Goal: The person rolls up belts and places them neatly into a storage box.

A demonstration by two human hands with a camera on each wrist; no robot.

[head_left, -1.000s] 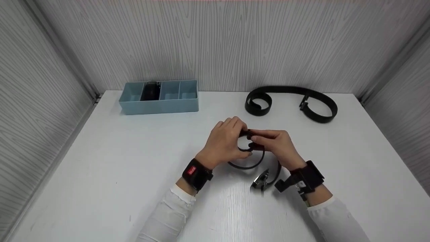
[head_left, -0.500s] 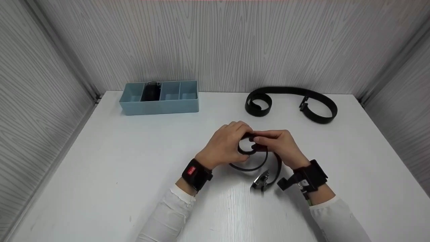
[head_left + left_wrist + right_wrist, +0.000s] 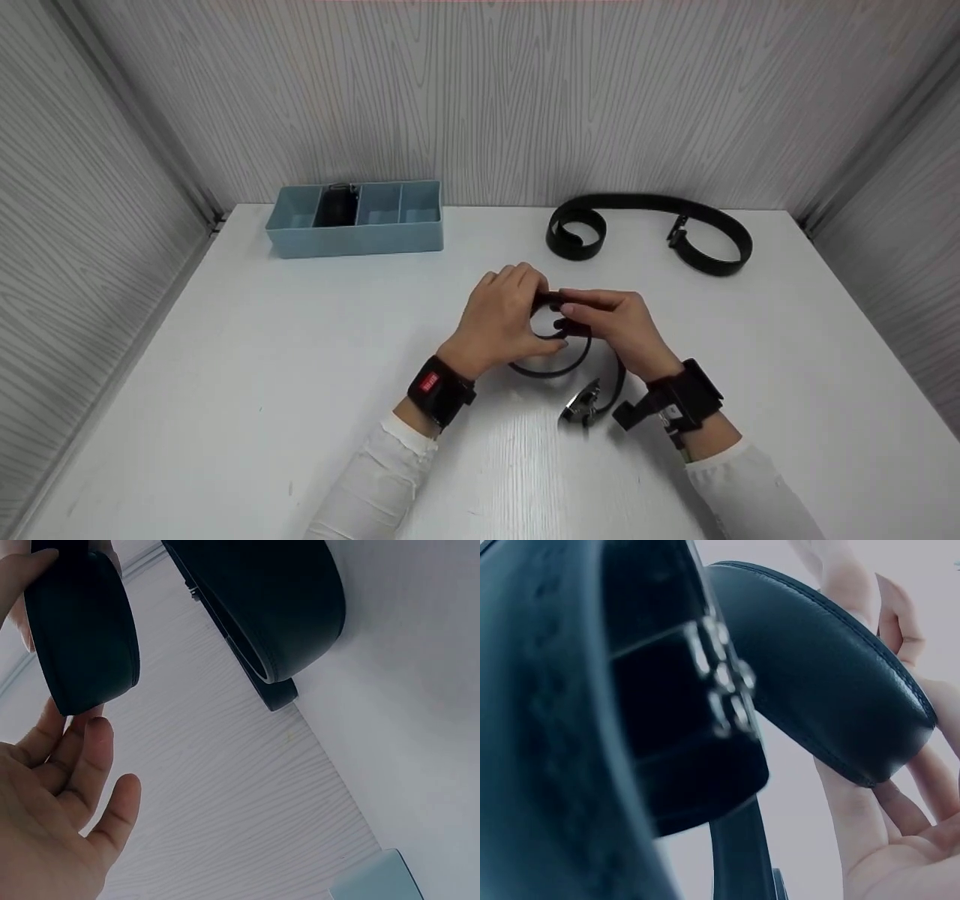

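Observation:
A black leather belt (image 3: 551, 373) is partly rolled between my two hands in the middle of the table. My left hand (image 3: 499, 322) curves round the left side of the coil, fingers at its far edge and thumb near its front edge. From the right, my right hand (image 3: 626, 326) pinches the belt at the coil. A looser loop hangs below the roll, and the silver buckle (image 3: 581, 406) lies on the table toward the front. Up close, the left wrist view has the smooth rolled band (image 3: 86, 637), and the right wrist view has its stitched edge (image 3: 817, 675).
Behind the hands on the right, another black belt (image 3: 637, 201) stands on edge, one end coiled, the other looped at its buckle. A blue divided box (image 3: 356, 240) stands at the back left, with a dark rolled item (image 3: 337, 206) in one compartment. Wood-grain panels (image 3: 495, 97) enclose the table.
Both hands shift slightly toward me and right with the coil, then return. The buckle, the other belt and the box stay in place.

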